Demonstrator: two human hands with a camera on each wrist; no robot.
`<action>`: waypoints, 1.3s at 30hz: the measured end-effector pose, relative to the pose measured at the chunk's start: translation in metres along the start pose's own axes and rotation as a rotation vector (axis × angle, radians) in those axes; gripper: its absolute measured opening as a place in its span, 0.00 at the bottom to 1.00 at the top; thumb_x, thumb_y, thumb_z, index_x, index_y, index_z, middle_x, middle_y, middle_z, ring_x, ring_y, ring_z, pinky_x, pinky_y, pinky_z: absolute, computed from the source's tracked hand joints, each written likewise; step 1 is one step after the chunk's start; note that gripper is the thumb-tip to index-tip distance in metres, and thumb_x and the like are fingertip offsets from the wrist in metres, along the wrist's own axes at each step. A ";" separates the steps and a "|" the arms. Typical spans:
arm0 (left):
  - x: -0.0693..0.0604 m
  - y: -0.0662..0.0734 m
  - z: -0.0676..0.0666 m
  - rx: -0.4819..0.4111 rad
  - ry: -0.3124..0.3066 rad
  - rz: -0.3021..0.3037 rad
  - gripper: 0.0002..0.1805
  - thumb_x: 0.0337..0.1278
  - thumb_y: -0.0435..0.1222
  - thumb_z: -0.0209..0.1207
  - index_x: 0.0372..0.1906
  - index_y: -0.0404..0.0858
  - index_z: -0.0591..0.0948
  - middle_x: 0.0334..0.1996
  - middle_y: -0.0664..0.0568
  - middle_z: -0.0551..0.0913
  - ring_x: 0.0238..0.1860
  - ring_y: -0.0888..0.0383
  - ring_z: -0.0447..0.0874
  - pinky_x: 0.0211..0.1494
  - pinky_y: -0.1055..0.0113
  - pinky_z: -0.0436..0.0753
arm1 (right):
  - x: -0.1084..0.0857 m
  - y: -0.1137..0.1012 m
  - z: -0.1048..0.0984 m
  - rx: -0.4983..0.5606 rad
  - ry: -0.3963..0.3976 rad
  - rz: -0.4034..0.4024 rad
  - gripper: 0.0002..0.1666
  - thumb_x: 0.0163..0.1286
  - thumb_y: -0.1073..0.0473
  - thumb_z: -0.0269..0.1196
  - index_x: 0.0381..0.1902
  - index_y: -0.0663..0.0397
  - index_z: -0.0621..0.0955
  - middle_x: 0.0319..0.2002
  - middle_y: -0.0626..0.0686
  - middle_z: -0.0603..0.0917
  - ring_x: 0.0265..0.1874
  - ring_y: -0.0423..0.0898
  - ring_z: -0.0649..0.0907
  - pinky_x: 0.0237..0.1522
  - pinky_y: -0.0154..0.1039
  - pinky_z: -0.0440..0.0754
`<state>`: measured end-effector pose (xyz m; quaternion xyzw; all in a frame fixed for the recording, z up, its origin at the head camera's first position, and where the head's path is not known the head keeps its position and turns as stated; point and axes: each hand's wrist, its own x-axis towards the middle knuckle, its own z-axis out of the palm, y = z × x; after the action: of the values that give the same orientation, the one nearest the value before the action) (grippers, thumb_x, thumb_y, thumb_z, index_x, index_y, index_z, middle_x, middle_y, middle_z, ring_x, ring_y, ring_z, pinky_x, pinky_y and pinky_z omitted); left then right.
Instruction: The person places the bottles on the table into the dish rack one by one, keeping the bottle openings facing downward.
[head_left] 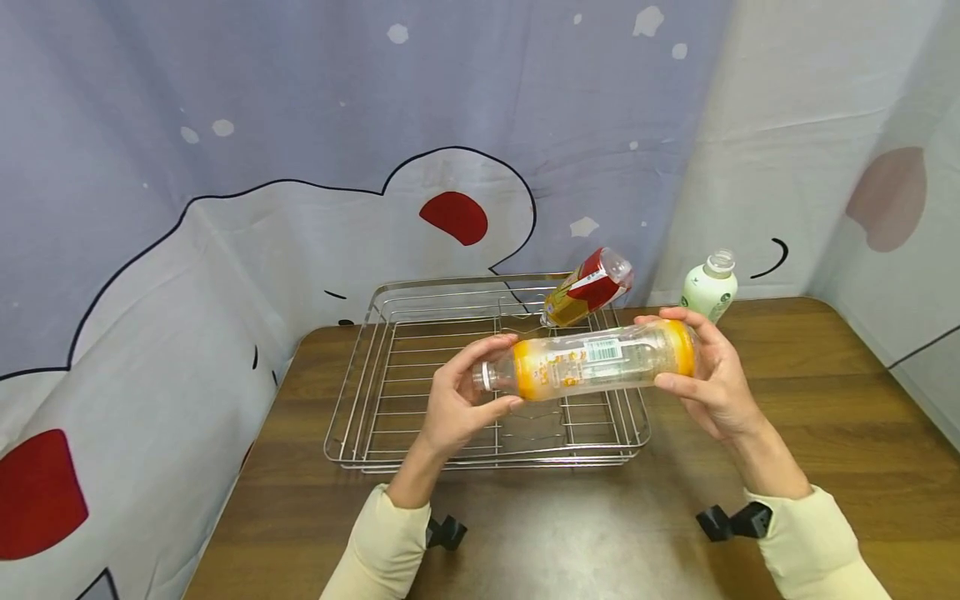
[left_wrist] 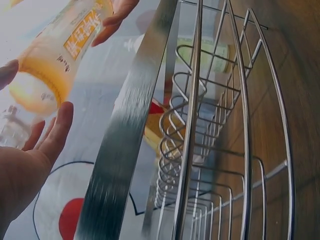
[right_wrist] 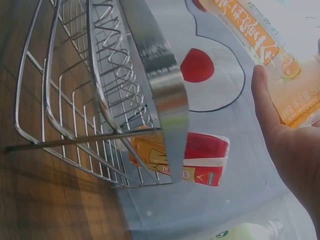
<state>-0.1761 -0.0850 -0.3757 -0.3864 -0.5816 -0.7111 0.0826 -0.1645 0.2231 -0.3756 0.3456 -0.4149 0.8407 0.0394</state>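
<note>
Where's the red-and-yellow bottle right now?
Head view, right of centre: the red-and-yellow bottle leans at the far right corner of the wire rack, beyond the orange-banded bottle, left of the pale green bottle.

Clear bottle | orange-banded (barcode showing) | sideways, neck left | above wire rack

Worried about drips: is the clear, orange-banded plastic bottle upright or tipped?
Tipped: the bottle lies sideways between left hand and right hand.

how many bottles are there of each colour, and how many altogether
Clear bottle with orange bands: 1
Red and yellow bottle: 1
Pale green bottle: 1
Total: 3 bottles
</note>
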 end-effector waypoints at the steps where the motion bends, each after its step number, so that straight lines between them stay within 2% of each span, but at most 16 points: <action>1: 0.000 0.000 -0.002 0.004 0.001 -0.002 0.36 0.35 0.11 0.67 0.58 0.16 0.70 0.59 0.29 0.74 0.58 0.41 0.76 0.48 0.52 0.84 | 0.000 -0.001 -0.001 -0.005 0.001 -0.001 0.39 0.54 0.90 0.55 0.65 0.71 0.66 0.61 0.68 0.73 0.59 0.57 0.75 0.54 0.43 0.80; 7: -0.004 0.007 -0.017 0.037 0.030 -0.036 0.36 0.41 0.17 0.69 0.61 0.18 0.69 0.62 0.40 0.75 0.60 0.36 0.73 0.52 0.53 0.83 | 0.001 -0.013 -0.007 -0.010 0.012 -0.012 0.39 0.53 0.92 0.51 0.64 0.73 0.65 0.60 0.69 0.74 0.58 0.57 0.76 0.53 0.43 0.81; 11: -0.009 0.015 -0.033 0.066 0.046 -0.030 0.35 0.48 0.23 0.70 0.62 0.18 0.68 0.62 0.39 0.75 0.60 0.30 0.70 0.52 0.47 0.81 | 0.000 -0.025 -0.014 -0.006 0.037 -0.027 0.39 0.52 0.93 0.50 0.64 0.74 0.66 0.60 0.69 0.74 0.57 0.57 0.76 0.52 0.42 0.81; 14: -0.014 0.022 -0.048 0.108 0.064 -0.026 0.36 0.51 0.26 0.70 0.62 0.17 0.67 0.62 0.41 0.75 0.61 0.29 0.69 0.54 0.48 0.80 | 0.001 -0.036 -0.021 -0.015 0.058 -0.035 0.40 0.52 0.94 0.50 0.64 0.75 0.65 0.59 0.70 0.74 0.56 0.57 0.76 0.50 0.42 0.82; 18: -0.023 0.035 -0.072 0.163 0.094 -0.031 0.36 0.51 0.24 0.70 0.63 0.17 0.66 0.63 0.33 0.72 0.62 0.34 0.69 0.56 0.53 0.80 | 0.004 -0.050 -0.032 -0.035 0.074 -0.042 0.40 0.52 0.95 0.50 0.64 0.77 0.65 0.58 0.70 0.74 0.55 0.57 0.76 0.50 0.42 0.82; 22: -0.036 0.047 -0.095 0.202 0.160 -0.053 0.35 0.49 0.20 0.67 0.63 0.17 0.66 0.62 0.24 0.68 0.63 0.36 0.70 0.58 0.55 0.78 | 0.007 -0.064 -0.039 -0.090 0.096 -0.025 0.41 0.51 0.96 0.48 0.64 0.77 0.65 0.59 0.69 0.74 0.55 0.56 0.76 0.49 0.41 0.83; 28: -0.061 0.053 -0.123 0.253 0.272 -0.074 0.36 0.44 0.09 0.59 0.64 0.17 0.66 0.60 0.32 0.74 0.61 0.47 0.74 0.60 0.62 0.76 | 0.014 -0.080 -0.049 -0.101 0.088 0.015 0.42 0.51 0.98 0.44 0.65 0.75 0.64 0.59 0.67 0.76 0.55 0.54 0.77 0.49 0.41 0.83; 31: -0.075 0.053 -0.132 0.300 0.326 -0.129 0.35 0.45 0.09 0.59 0.64 0.18 0.67 0.60 0.40 0.76 0.61 0.51 0.74 0.61 0.65 0.74 | 0.017 -0.085 -0.050 -0.122 0.094 0.025 0.43 0.50 0.98 0.44 0.65 0.75 0.64 0.58 0.66 0.76 0.54 0.54 0.78 0.48 0.41 0.83; 34: -0.088 0.053 -0.139 0.379 0.389 -0.222 0.35 0.47 0.12 0.61 0.65 0.21 0.68 0.59 0.50 0.77 0.61 0.54 0.73 0.61 0.68 0.73 | 0.019 -0.088 -0.049 -0.186 0.120 0.047 0.43 0.50 0.98 0.44 0.65 0.73 0.65 0.57 0.65 0.77 0.52 0.52 0.79 0.46 0.39 0.83; 37: -0.101 0.050 -0.144 0.459 0.419 -0.328 0.36 0.50 0.15 0.63 0.67 0.25 0.67 0.61 0.53 0.74 0.63 0.54 0.70 0.62 0.69 0.71 | 0.020 -0.087 -0.047 -0.261 0.160 0.079 0.43 0.51 0.97 0.47 0.65 0.71 0.67 0.56 0.62 0.76 0.50 0.50 0.81 0.45 0.38 0.84; 39: -0.108 0.048 -0.146 0.480 0.412 -0.398 0.37 0.54 0.18 0.62 0.70 0.28 0.64 0.64 0.51 0.70 0.65 0.51 0.66 0.65 0.65 0.68 | 0.021 -0.086 -0.046 -0.308 0.191 0.099 0.43 0.51 0.96 0.50 0.65 0.70 0.68 0.55 0.61 0.76 0.49 0.49 0.81 0.43 0.36 0.84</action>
<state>-0.1408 -0.2656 -0.4127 -0.0842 -0.7666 -0.6196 0.1461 -0.1752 0.3080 -0.3237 0.2332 -0.5496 0.7972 0.0895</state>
